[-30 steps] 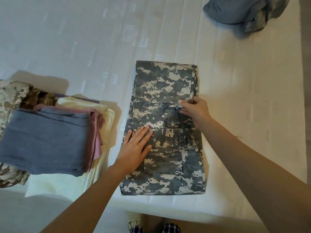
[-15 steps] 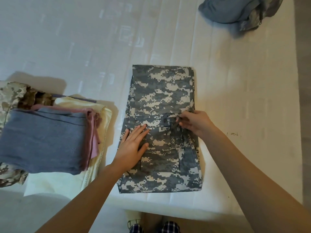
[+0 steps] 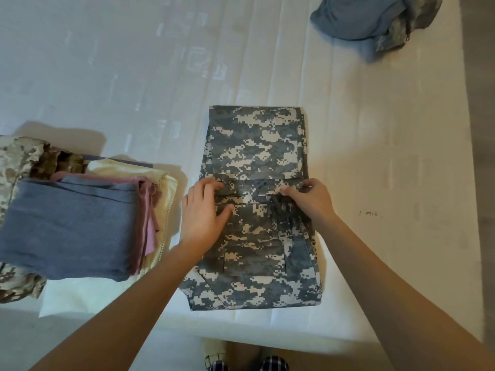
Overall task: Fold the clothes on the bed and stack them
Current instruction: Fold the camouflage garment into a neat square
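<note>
The folded camouflage trousers (image 3: 254, 145) lie flat near the front edge of the bed (image 3: 134, 76), directly under both hands. The left hand (image 3: 201, 215) curls its fingers over the cross fold at the left edge, while the right hand (image 3: 310, 199) pinches the same fold near the right edge. A stack of folded clothes (image 3: 69, 226) sits just left of the trousers, and a crumpled heap of garments (image 3: 369, 20) lies well apart at the far right.
</note>
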